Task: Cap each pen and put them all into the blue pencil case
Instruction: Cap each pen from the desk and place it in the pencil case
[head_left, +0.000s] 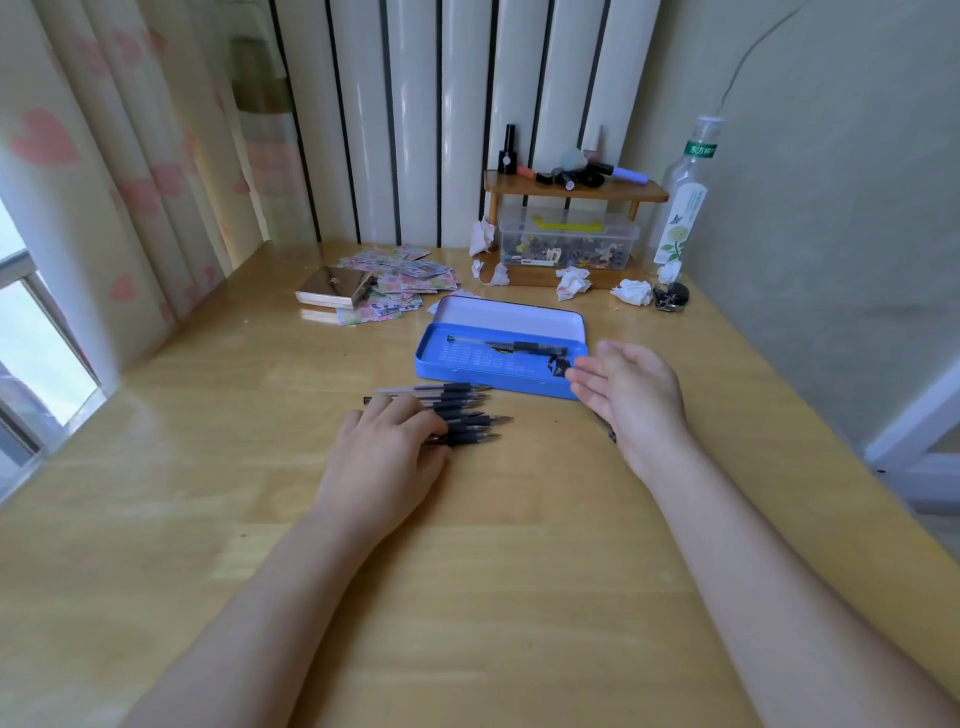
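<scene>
The blue pencil case (467, 376) lies open mid-table, its lid tipped back. One pen (511, 346) lies inside along the far wall, and small dark caps (558, 366) sit at its right end. Several uncapped pens (462, 413) with dark grips lie side by side just in front of the case, tips pointing right. My left hand (387, 452) rests flat on their left ends, fingers spread. My right hand (631, 397) hovers at the case's right end, palm turned left, fingers apart and holding nothing. A small dark thing (609, 430) peeks out below that hand.
Patterned paper sheets (410, 283) and a shiny gold box (332, 291) lie behind the case to the left. A wooden shelf (574, 189) with cosmetics, a clear storage box (569, 241), crumpled tissues (571, 283) and a plastic bottle (683, 208) stand at the back right.
</scene>
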